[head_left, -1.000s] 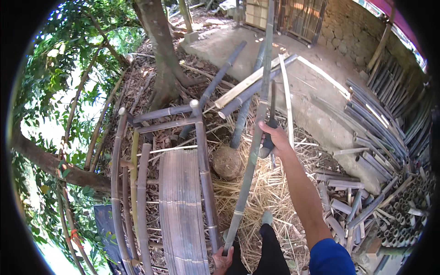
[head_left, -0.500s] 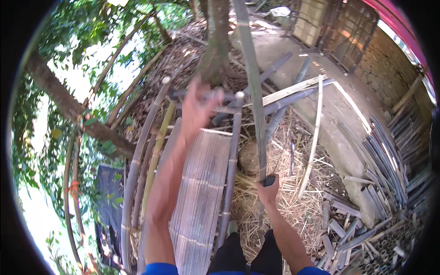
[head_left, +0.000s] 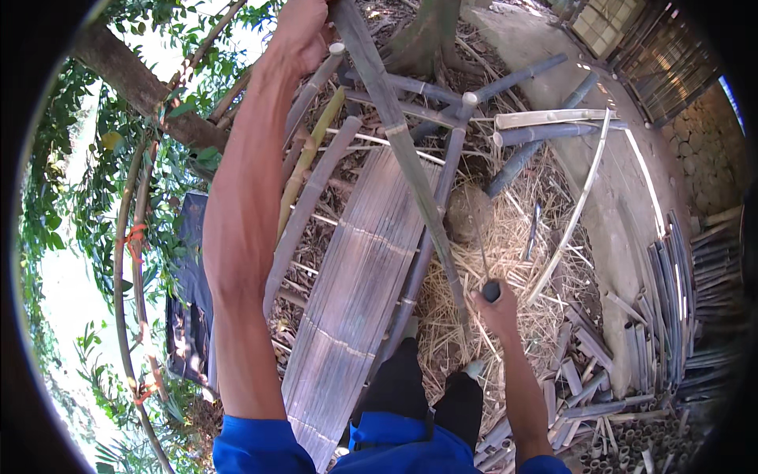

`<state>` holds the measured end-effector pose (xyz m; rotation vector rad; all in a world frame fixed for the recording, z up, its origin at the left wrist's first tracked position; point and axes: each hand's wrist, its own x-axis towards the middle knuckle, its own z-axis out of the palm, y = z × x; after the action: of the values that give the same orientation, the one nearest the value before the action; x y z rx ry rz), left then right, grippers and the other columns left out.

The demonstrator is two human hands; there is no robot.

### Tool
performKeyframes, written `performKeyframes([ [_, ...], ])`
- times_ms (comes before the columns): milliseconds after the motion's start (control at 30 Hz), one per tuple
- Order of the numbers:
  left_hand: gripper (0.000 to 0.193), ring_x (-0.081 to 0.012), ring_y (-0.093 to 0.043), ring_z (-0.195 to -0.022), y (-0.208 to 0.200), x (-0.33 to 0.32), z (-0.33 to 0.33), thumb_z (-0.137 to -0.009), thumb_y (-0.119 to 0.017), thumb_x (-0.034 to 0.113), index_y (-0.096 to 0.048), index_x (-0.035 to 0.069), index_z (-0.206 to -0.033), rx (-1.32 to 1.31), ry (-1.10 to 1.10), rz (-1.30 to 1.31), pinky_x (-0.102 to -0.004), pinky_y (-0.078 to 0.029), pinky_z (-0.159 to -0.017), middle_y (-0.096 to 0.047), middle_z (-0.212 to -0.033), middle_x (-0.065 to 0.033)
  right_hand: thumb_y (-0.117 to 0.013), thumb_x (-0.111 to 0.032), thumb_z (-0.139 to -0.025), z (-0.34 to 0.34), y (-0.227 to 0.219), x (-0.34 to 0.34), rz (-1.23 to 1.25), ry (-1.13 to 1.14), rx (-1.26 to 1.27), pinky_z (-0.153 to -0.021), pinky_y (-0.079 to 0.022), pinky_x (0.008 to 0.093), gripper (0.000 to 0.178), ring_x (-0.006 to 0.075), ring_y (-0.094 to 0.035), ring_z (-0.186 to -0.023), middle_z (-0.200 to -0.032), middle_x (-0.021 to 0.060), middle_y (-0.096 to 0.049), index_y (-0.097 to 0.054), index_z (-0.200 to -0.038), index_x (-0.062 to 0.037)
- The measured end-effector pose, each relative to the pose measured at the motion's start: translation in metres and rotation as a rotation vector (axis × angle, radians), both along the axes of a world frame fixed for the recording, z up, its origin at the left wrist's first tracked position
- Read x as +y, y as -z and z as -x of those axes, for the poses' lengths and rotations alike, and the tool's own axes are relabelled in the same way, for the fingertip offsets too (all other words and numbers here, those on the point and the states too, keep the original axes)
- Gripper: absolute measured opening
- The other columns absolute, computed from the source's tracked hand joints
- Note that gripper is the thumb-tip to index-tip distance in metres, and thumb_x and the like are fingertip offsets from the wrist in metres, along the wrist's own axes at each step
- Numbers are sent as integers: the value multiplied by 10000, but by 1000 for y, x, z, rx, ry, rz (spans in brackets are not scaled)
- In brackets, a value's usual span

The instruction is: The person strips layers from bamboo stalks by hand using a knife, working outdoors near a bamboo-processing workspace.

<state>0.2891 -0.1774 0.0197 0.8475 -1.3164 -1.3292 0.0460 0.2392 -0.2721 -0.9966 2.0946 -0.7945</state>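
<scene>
Head view: the left hand (head_left: 300, 31), at the upper centre of the frame, is closed around a long bamboo pole (head_left: 399, 142) that slants down to the lower centre. The right hand (head_left: 496, 308) grips the dark handle of a blade tool (head_left: 480, 245) just right of the pole's lower stretch. The pole appears whole and uncut as far as visible. A flattened bamboo mat (head_left: 355, 284) lies left of it, over straw (head_left: 505, 237). Cut bamboo pieces (head_left: 671, 284) are piled at right.
</scene>
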Motion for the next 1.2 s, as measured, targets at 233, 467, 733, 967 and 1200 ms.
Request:
performKeyframes([
  [233,225,-134,-610,-822,3,15,-2,-970,-691,262,-665,48,-1035,-307,138,236,-321,-502,-731,-656,-875,-25,-714,-137,-949,-18,-134,-23,374,0,-249,-702,-490,287,422,118,-573,-774,-856,34,-585,-541,-1307,3],
  [467,226,-122,-624,-764,-9,36,11,-954,-716,229,-697,14,-1020,-371,5,274,-304,-516,-672,-686,-867,-34,-701,-195,-972,-23,-212,-21,362,-141,-252,-662,-453,250,452,86,-536,-739,-842,12,-556,-520,-1324,23],
  [733,140,-132,-660,-649,-5,46,35,-949,-713,124,-725,-11,-915,-44,-56,172,-274,-528,-583,-719,-785,-71,-714,-205,-962,-3,-209,-25,402,-300,-184,-648,-437,245,440,81,-515,-723,-834,14,-574,-536,-1299,16],
  [967,224,-88,-550,-548,6,41,45,-927,-738,214,-700,51,-778,-74,-195,157,-259,-393,-487,-637,-661,-7,-715,-196,-957,11,-224,-32,385,-389,-173,-633,-434,253,420,80,-515,-698,-797,19,-577,-541,-1276,15],
  [1200,258,-76,-466,-471,-2,66,63,-898,-761,189,-657,67,-697,11,-257,143,-262,-338,-456,-565,-582,16,-697,-215,-958,22,-222,-57,310,-486,-134,-669,-488,301,412,140,-607,-725,-820,100,-631,-542,-1269,7],
])
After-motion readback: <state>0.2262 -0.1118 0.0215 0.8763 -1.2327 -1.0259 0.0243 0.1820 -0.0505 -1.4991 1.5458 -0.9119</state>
